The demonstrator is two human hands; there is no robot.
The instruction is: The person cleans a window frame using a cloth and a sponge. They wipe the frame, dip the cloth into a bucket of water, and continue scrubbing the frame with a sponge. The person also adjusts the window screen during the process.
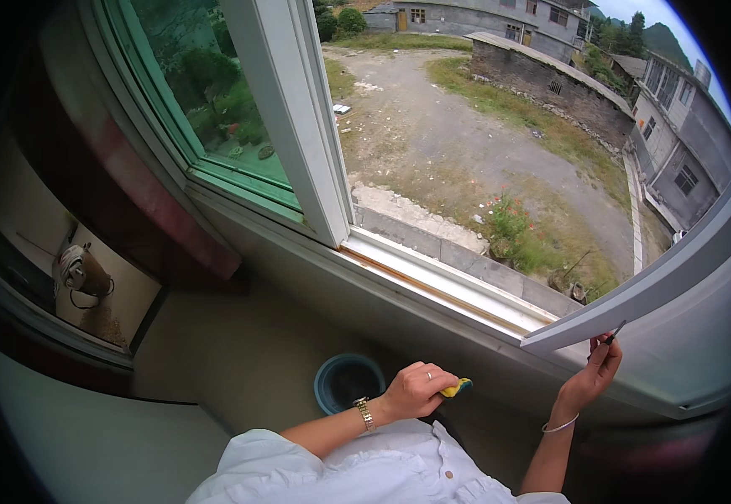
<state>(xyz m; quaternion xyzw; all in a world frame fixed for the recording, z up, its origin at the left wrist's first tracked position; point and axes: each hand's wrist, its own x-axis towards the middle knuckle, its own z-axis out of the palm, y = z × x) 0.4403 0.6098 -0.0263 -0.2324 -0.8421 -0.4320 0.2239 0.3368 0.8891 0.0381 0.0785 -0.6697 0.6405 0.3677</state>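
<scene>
My left hand (416, 391) is closed round a yellow and green sponge (458, 387), held low in front of my body. A watch and a ring are on that arm and hand. Farther right, my right hand (588, 382) is raised and pinches a small screwdriver (610, 338) with a dark handle, its thin metal shaft pointing up and to the right. The fingers are right by the lower corner of a white window sash (634, 315); whether they touch it I cannot tell. The white window track (449, 290), with a brown strip along it, runs ahead of both hands.
A blue basin (348, 382) stands below, left of my left hand. Another sash with green-tinted glass (214, 109) fills the window's left part. Through the opening show a dirt yard (432, 118), a flowering bush (512, 227) and grey buildings. A doorway (88, 277) is at far left.
</scene>
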